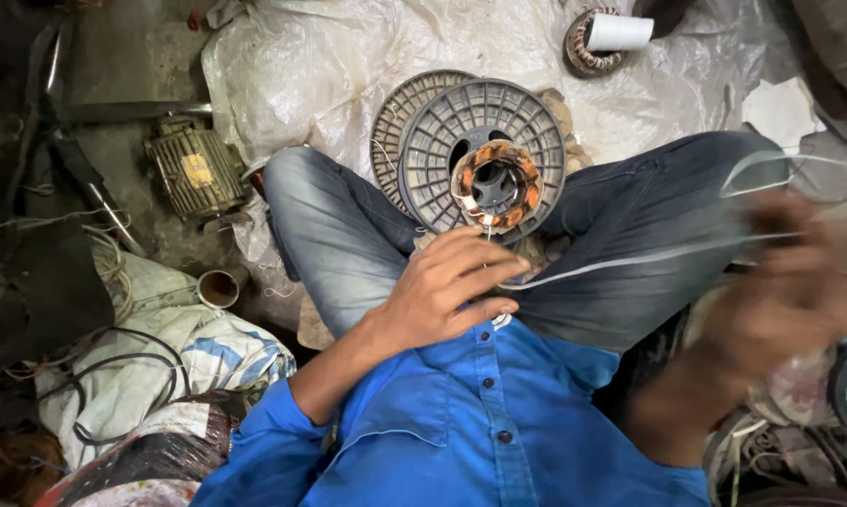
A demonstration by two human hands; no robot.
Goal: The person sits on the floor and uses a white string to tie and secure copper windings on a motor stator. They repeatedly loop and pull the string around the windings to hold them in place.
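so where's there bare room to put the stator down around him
The plastic sheet is bare between the grey spools and the second stator at the top. A strip of concrete floor lies open above the old motor. His lap is crowded: stator, left hand, wire. The cables fill his left side.

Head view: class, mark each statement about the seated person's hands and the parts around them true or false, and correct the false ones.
1. The left hand pinches a thin wire below the copper-wound stator. True.
2. The stator rests on grey plastic spools. True.
3. The right hand is sharp and still. False: it is motion-blurred, its grip unclear.
4. The person wears a red shirt. False: the shirt is blue.
5. An old ribbed motor lies on the floor to the left. True.
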